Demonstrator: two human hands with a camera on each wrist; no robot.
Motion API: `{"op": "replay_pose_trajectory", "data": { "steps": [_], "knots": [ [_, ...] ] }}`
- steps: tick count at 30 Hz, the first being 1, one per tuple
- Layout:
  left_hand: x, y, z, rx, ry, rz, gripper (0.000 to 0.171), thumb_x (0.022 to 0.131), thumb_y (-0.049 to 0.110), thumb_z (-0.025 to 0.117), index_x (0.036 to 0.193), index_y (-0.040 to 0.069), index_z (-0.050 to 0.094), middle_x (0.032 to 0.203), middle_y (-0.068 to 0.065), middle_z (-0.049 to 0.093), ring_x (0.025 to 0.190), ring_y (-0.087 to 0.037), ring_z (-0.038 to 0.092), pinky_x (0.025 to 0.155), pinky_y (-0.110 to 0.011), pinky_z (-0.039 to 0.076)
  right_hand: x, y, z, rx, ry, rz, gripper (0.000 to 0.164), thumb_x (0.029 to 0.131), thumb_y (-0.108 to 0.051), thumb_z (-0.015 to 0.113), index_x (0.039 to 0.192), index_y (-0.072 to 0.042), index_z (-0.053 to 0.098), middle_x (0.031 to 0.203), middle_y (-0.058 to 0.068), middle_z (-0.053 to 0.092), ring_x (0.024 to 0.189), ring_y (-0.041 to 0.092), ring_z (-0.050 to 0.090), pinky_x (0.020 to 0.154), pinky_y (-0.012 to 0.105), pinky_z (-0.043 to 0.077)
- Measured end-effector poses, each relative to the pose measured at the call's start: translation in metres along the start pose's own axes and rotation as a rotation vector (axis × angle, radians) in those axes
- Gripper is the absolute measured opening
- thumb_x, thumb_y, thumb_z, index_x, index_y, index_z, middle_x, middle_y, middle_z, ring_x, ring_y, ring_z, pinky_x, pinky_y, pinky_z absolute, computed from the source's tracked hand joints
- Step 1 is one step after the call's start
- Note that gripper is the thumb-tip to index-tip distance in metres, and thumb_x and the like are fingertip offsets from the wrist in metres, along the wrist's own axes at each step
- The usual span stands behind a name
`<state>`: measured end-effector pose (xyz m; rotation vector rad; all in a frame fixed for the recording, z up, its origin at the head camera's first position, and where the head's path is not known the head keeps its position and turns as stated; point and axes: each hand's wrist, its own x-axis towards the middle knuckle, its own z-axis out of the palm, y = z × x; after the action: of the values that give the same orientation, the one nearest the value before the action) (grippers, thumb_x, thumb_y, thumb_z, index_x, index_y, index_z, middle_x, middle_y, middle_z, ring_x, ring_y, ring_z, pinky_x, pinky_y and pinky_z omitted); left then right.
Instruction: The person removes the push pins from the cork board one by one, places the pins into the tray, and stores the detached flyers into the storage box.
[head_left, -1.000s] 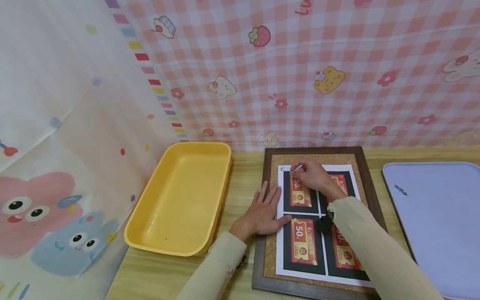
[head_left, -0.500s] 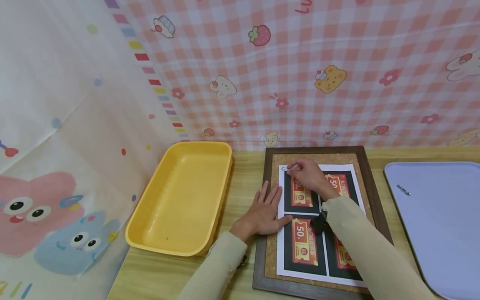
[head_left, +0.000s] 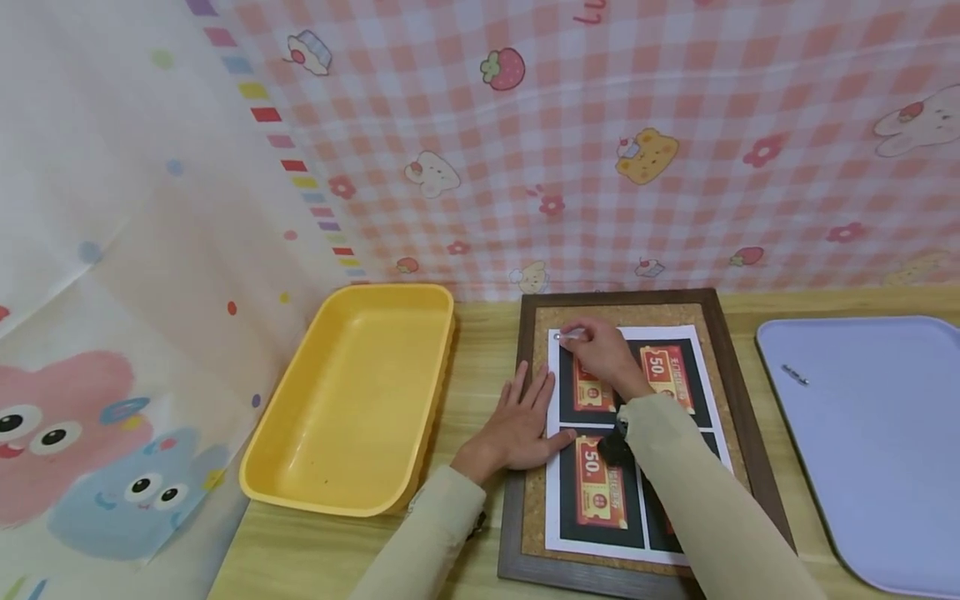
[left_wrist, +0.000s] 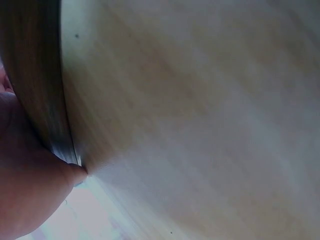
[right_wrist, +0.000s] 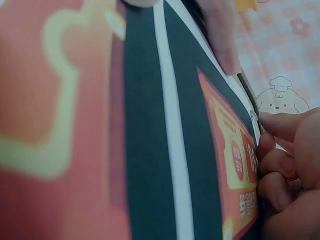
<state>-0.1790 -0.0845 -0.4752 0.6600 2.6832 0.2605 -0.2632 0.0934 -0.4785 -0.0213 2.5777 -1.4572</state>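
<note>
A white sheet [head_left: 552, 500] printed with red coupons on black panels lies on a framed cork board [head_left: 534, 508]. At its top left corner sits a small silvery push pin [head_left: 557, 337]. My right hand [head_left: 606, 354] has its thumb and index fingertips at this pin, apparently pinching it; the other fingers are curled. In the right wrist view the pin [right_wrist: 253, 115] shows right beside a fingertip. My left hand [head_left: 513, 429] lies flat, fingers spread, across the board's left frame and the sheet's left margin. The left wrist view shows part of that hand [left_wrist: 30, 190] by the dark frame edge.
A yellow tray [head_left: 431, 400] stands on the wooden table [head_left: 468, 350] to the left. On the right is a lavender tray [head_left: 870, 467] holding a short row of small metallic pieces [head_left: 795, 375]. A pink checked cloth [head_left: 487, 167] hangs behind.
My right hand has shifted left across the sheet until its fingertips meet the pin at the corner. The left hand stays in place on the board. The head view has turned slightly.
</note>
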Motion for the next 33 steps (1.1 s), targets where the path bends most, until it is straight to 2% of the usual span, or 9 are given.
{"op": "replay_pose_trajectory", "data": {
  "steps": [6, 16, 25, 29, 33],
  "knots": [
    [-0.001, -0.001, 0.001, -0.013, -0.006, -0.003, 0.087, 0.099, 0.062, 0.036, 0.16, 0.01, 0.003, 0.167, -0.003, -0.008, 0.15, -0.027, -0.022, 0.123, -0.05, 0.002, 0.001, 0.0, 0.006, 0.008, 0.025, 0.011, 0.024, 0.098, -0.024, 0.062, 0.119, -0.014, 0.068, 0.084, 0.007, 0.062, 0.067, 0.018, 0.057, 0.06, 0.031, 0.045],
    [-0.002, 0.001, 0.0, -0.023, -0.001, -0.001, 0.087, 0.099, 0.062, 0.036, 0.16, 0.01, 0.004, 0.167, -0.003, -0.007, 0.15, -0.027, -0.021, 0.123, -0.05, 0.002, 0.003, -0.001, 0.008, 0.011, 0.039, 0.085, 0.023, 0.099, -0.025, 0.06, 0.12, -0.018, 0.069, 0.105, 0.01, 0.062, 0.088, 0.025, 0.056, 0.071, 0.034, 0.043],
    [-0.002, 0.002, 0.0, -0.013, 0.018, -0.004, 0.087, 0.099, 0.062, 0.037, 0.16, 0.01, 0.005, 0.168, -0.003, -0.005, 0.151, -0.027, -0.019, 0.123, -0.05, 0.004, 0.003, -0.006, 0.012, 0.011, 0.086, 0.103, 0.023, 0.096, -0.026, 0.064, 0.115, -0.017, 0.073, 0.103, 0.01, 0.063, 0.088, 0.025, 0.056, 0.07, 0.035, 0.043],
    [-0.001, 0.001, 0.0, -0.01, 0.022, -0.009, 0.087, 0.098, 0.062, 0.038, 0.16, 0.01, 0.007, 0.168, -0.003, -0.004, 0.152, -0.027, -0.017, 0.123, -0.05, 0.005, 0.002, -0.007, 0.013, -0.041, 0.11, 0.073, 0.023, 0.095, -0.026, 0.065, 0.114, -0.016, 0.075, 0.107, 0.012, 0.068, 0.092, 0.027, 0.06, 0.075, 0.039, 0.045],
    [0.0, 0.001, 0.001, -0.019, 0.021, -0.006, 0.086, 0.099, 0.061, 0.04, 0.16, 0.01, 0.007, 0.168, -0.003, -0.004, 0.152, -0.028, -0.018, 0.123, -0.051, 0.005, 0.001, -0.009, 0.014, -0.037, 0.132, 0.077, 0.022, 0.095, -0.026, 0.067, 0.111, -0.016, 0.076, 0.114, 0.012, 0.069, 0.101, 0.029, 0.062, 0.086, 0.044, 0.046]
  ]
}}
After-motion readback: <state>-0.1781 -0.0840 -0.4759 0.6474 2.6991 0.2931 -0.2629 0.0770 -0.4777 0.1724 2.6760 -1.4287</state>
